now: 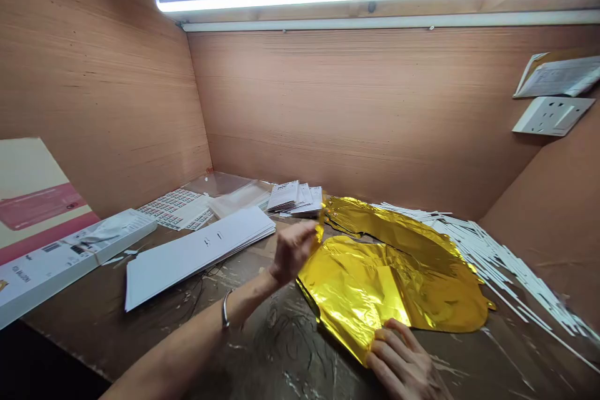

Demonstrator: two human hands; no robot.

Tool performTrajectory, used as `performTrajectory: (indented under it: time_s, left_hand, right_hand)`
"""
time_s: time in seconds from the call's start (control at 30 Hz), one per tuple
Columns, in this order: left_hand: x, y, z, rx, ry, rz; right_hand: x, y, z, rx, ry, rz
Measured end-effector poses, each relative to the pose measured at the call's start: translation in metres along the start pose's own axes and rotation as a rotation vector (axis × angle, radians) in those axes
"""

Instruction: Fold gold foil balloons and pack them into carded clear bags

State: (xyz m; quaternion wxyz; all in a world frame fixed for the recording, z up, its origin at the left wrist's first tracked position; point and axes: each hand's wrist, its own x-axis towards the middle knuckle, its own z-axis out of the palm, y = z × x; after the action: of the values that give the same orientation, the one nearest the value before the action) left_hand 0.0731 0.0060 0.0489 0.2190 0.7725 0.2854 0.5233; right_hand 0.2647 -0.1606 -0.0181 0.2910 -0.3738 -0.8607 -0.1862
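A flat gold foil balloon [394,275] lies crumpled on the worn brown table [281,344], partly folded over itself. My left hand [293,250] is closed in a pinch on the balloon's upper left edge and lifts it a little. My right hand [403,362] presses on the balloon's near corner at the bottom, fingers curled over the foil.
A stack of long white cards [197,250] lies to the left, a white box [70,256] further left, sticker sheets [175,207] and clear bags behind. Small white booklets [295,197] sit at the back. Several white straws [506,262] fan out on the right. A wall socket [550,115] is mounted on the right.
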Motion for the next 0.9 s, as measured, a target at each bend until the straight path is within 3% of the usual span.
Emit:
performTrajectory:
  time_s: [0.07, 0.13, 0.2, 0.27, 0.43, 0.57, 0.67, 0.77, 0.9]
  left_hand:
    - [-0.024, 0.020, 0.007, 0.182, -0.311, 0.329]
    - [-0.051, 0.028, 0.017, 0.331, -0.545, 0.549]
    - [-0.075, 0.025, 0.026, 0.445, -0.672, 0.631]
    - [-0.091, 0.020, 0.031, 0.502, -0.719, 0.619]
    - [-0.099, 0.022, 0.023, 0.408, -0.700, 0.431]
    - [-0.100, 0.032, 0.012, 0.230, -0.584, 0.112]
    - [-0.104, 0.035, 0.006, 0.091, -0.519, -0.163]
    - [-0.106, 0.034, 0.003, -0.050, -0.482, -0.367]
    - [-0.108, 0.031, 0.005, -0.001, -0.418, -0.425]
  right_hand:
    - [0.005, -0.002, -0.005, 0.008, -0.036, 0.018]
    - [0.007, -0.004, -0.007, 0.007, -0.042, 0.024]
    - [0.007, -0.005, -0.007, -0.007, -0.041, 0.015]
    - [0.006, -0.005, -0.008, -0.008, -0.032, 0.001]
    - [0.025, 0.010, -0.022, 0.158, 0.017, 0.094]
    - [0.073, 0.033, -0.025, 0.312, -0.099, 0.204]
    - [0.113, 0.045, -0.005, 0.405, -0.201, 0.230]
    - [0.136, 0.046, 0.030, 0.467, -0.338, 0.207]
    - [0.137, 0.040, 0.071, 0.479, -0.404, 0.163]
